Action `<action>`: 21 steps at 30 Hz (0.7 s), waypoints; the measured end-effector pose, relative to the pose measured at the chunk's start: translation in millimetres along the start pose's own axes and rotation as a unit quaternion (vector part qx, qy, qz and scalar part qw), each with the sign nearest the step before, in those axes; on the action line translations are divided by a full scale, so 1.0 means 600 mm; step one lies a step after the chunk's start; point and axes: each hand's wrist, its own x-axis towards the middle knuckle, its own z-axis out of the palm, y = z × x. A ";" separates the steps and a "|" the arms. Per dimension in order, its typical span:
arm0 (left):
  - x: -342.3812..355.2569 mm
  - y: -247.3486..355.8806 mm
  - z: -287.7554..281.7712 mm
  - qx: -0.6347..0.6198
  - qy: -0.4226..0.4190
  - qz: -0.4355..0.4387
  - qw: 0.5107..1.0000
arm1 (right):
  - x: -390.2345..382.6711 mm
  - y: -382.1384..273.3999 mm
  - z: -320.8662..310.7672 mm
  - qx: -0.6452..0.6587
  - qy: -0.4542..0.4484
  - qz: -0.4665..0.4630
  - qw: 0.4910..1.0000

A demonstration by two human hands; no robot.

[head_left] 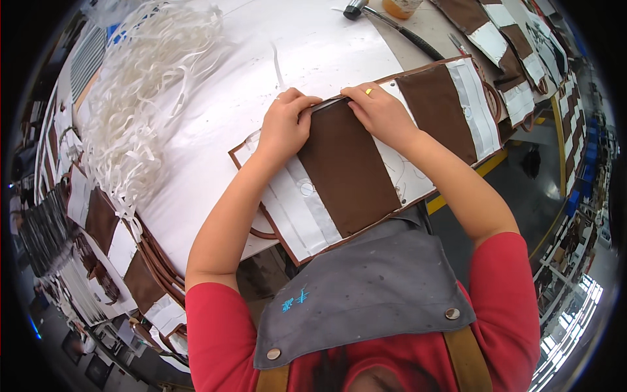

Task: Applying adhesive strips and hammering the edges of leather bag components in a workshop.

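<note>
A long brown-and-white bag panel (349, 176) with brown trim, looped handles and small metal studs lies slantwise along the front of the white table. My left hand (286, 127) is closed on its far edge above the middle brown band, thumb and fingertips pinched there. My right hand (380, 114), a yellow ring on one finger, grips that same edge a little to the right. Between my fingertips runs a narrow dark strip along the edge; its exact make is hard to tell. My fingers partly hide it.
The white table (215, 104) holds a tangled heap of white strips (144, 98) at left. A hammer (385, 23), an amber container (400, 8) and more panels (480, 39) lie at the back. More panels with handles (104, 228) stand at the lower left.
</note>
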 end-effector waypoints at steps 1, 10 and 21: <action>-0.002 -0.003 0.000 0.000 -0.001 -0.001 1.000 | 0.002 -0.003 -0.002 0.001 -0.001 0.000 1.000; -0.014 -0.006 0.005 0.281 0.008 0.192 0.940 | 0.009 -0.011 0.009 -0.202 0.011 -0.151 0.968; 0.020 0.019 0.036 0.121 0.028 0.075 0.989 | 0.014 0.010 -0.016 0.109 -0.025 0.095 0.989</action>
